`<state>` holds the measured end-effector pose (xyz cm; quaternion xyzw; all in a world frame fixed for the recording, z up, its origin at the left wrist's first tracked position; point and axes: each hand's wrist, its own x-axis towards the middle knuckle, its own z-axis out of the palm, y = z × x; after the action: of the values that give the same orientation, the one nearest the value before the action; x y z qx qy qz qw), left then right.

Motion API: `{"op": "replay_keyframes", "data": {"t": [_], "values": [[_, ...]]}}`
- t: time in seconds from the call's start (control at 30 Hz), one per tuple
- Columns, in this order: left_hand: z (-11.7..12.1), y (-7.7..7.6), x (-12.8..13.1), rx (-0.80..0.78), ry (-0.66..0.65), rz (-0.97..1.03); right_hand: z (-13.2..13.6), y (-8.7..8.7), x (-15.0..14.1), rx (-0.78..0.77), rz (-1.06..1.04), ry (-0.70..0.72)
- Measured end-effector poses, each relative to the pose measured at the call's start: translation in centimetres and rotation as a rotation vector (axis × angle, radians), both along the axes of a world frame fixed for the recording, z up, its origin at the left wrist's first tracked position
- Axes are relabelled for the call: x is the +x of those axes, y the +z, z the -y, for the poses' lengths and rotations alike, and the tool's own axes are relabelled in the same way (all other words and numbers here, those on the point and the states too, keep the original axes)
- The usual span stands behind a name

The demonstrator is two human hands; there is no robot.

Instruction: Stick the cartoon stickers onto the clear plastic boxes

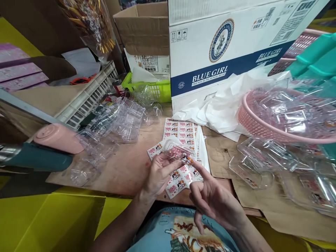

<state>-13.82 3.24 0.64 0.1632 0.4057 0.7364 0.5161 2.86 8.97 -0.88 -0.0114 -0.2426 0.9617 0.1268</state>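
Observation:
My left hand (160,171) grips a small clear plastic box (172,145) with its thumb on top. A sticker (181,155) with pink lettering and cartoon animals lies on the box's face. My right hand (212,196) holds nothing; its index finger reaches to the sticker's right edge and the other fingers are loosely curled. Below both hands are sticker sheets (181,131) with the same print, several overlapping. To the right, clear plastic boxes (252,175) bearing such stickers rest on flattened cardboard.
A pink basket (245,117) full of clear boxes stands right. Unlabelled clear packs (128,119) pile up left, near a pink bottle (59,138) and a teal bottle (49,157). A large white carton (199,45) blocks the back, with crumpled white paper (210,112) before it.

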Motion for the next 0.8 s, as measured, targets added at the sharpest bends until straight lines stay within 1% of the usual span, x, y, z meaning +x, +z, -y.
{"op": "replay_keyframes", "data": {"t": [0.37,0.6,0.8], "values": [[0.12,-0.17,-0.24,-0.025,-0.001,-0.012,-0.22,-0.44,-0.35,-0.018,0.037,0.006],[0.34,-0.36,-0.32,-0.051,-0.003,-0.019,-0.34,-0.64,-0.17,-0.002,0.077,0.002],[0.42,-0.42,-0.37,-0.052,0.0,-0.034,-0.5,-0.37,-0.34,0.012,0.095,0.008]]}}
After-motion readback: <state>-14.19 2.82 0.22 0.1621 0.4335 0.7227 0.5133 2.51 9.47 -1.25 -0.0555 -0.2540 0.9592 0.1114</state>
